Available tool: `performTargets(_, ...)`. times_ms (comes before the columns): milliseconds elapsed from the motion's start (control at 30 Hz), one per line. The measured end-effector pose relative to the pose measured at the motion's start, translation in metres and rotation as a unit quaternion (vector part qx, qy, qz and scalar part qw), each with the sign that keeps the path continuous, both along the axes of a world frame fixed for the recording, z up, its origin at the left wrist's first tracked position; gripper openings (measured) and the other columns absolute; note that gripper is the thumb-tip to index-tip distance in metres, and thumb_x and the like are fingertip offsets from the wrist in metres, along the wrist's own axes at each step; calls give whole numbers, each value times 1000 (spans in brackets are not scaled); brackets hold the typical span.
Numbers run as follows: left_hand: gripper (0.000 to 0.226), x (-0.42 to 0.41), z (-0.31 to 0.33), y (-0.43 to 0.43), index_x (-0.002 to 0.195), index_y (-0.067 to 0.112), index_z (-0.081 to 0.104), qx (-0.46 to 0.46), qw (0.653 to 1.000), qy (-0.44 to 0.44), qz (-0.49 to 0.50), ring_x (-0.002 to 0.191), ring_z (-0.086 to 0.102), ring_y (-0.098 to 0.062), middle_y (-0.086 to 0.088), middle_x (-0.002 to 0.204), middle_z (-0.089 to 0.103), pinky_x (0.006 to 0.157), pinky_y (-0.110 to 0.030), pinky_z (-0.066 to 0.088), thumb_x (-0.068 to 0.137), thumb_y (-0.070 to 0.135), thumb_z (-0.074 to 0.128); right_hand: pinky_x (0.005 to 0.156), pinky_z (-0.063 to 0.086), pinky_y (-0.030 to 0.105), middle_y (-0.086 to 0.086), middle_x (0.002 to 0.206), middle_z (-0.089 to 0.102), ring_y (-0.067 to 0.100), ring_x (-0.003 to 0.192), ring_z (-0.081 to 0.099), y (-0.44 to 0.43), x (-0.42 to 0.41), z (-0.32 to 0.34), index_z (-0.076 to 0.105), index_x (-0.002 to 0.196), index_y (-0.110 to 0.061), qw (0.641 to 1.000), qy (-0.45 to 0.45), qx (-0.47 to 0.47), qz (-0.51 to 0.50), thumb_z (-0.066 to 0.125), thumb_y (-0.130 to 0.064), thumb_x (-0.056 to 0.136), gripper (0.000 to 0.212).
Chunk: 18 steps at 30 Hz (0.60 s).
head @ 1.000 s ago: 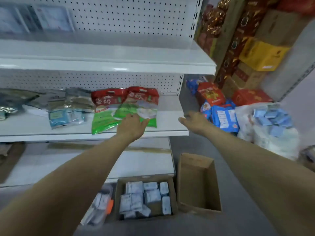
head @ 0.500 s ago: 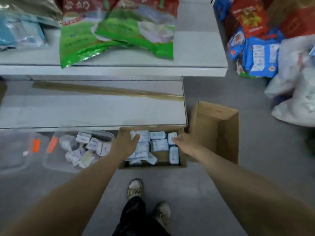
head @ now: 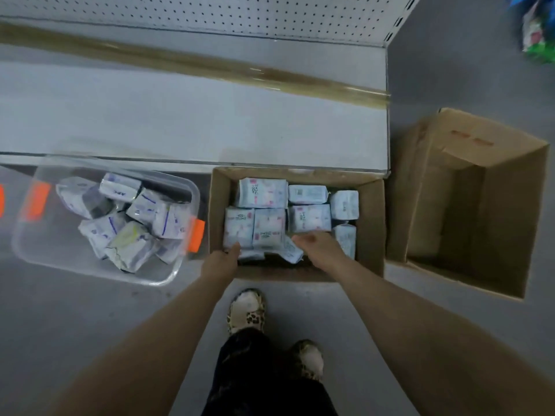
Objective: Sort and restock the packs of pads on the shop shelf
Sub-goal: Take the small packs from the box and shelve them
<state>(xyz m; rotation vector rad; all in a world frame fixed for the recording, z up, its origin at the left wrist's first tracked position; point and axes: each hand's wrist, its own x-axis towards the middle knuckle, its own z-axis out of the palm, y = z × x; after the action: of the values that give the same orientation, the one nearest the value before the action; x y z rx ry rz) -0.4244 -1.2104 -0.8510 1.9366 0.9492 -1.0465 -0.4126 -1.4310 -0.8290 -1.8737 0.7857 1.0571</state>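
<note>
Packs [head: 261, 193] lay in the box [head: 371, 223] on the floor [head: 90, 325], just before the bottom shelf [head: 192, 121]. Your left hand [head: 223, 261] was at the near left corner and your right hand [head: 318, 246] over the near row. The fingers were bent down and partly hidden, so I cannot tell if either grip was clamped on a pack or only touching.

I judged two risks. The packs sat tight together, so pulling one could drag its neighbour out. They could also get mixed with the other kind in the tub [head: 36, 253].

The back packs had their long axis along the shelf edge. The two near left ones pointed toward the shelf. A slanted pack [head: 292, 252] lay beside your right hand.
</note>
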Motion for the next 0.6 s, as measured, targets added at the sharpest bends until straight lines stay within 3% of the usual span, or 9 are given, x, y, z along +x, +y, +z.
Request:
performTargets(67, 67, -2, -29, -3, 126, -4, 59, -9, 997, 11, 72, 112, 59, -40, -25, 121, 62, 99, -48, 50, 97, 56, 52, 78, 58, 30, 18, 122, 68, 18, 89, 64, 9, 5, -27, 68, 120, -2, 999, 12, 18, -36, 60, -35, 100, 40)
performTargets(100, 71, -2, -45, -4, 126, -4, 59, -14, 994, 13, 112, 110, 59, -41, -25, 120, 62, 99, -49, 51, 94, 59, 55, 85, 57, 31, 16, 124, 67, 18, 90, 63, 12, 7, -40, 67, 122, -6, 998, 22, 25, -44, 62, -39, 98, 41)
performTargets(167, 80, -4, -75, -6, 122, -4, 61, -11, 984, 11, 179, 107, 61, -41, -25, 118, 63, 97, -51, 52, 86, 66, 58, 95, 53, 37, 10, 130, 64, 21, 102, 61, 18, 11, -66, 62, 131, -9, 998, 32, 30, -48, 65, -49, 94, 55)
performTargets(267, 77, -2, -106, -10, 122, -3, 63, -1, 971, 13, 239, 107, 62, -42, -25, 116, 65, 99, -49, 50, 89, 66, 55, 102, 51, 44, 10, 140, 57, 27, 118, 58, 25, 14, -106, 53, 142, -9, 994, 42, 31, -92, 71, -58, 85, 78)
performTargets(400, 112, -2, -156, -16, 127, -1, 61, -26, 934, -18, 355, 114, 61, -44, -23, 126, 64, 101, -55, 49, 54, 84, 63, 106, 50, 45, 7, 145, 53, 25, 119, 55, 34, 14, -132, 47, 147, -12, 980, 70, 84, -168, 71, -46, 91, 70)
performTargets(500, 76, 6, -146, -22, 123, 5, 59, -69, 893, -12, 445, 110, 63, -38, -14, 120, 65, 99, -51, 52, 76, 63, 74, 109, 47, 48, 4, 144, 56, 26, 127, 54, 39, 9, -147, 50, 144, -17, 969, 76, 107, -207, 76, -43, 87, 68)
performTargets(600, 54, 10, -152, -26, 107, 13, 54, -62, 866, -12, 496, 106, 63, -34, -12, 118, 64, 97, -49, 53, 80, 53, 77, 107, 48, 49, 4, 139, 59, 26, 124, 56, 41, 4, -159, 52, 142, -18, 963, 86, 103, -235, 84, -45, 78, 76)
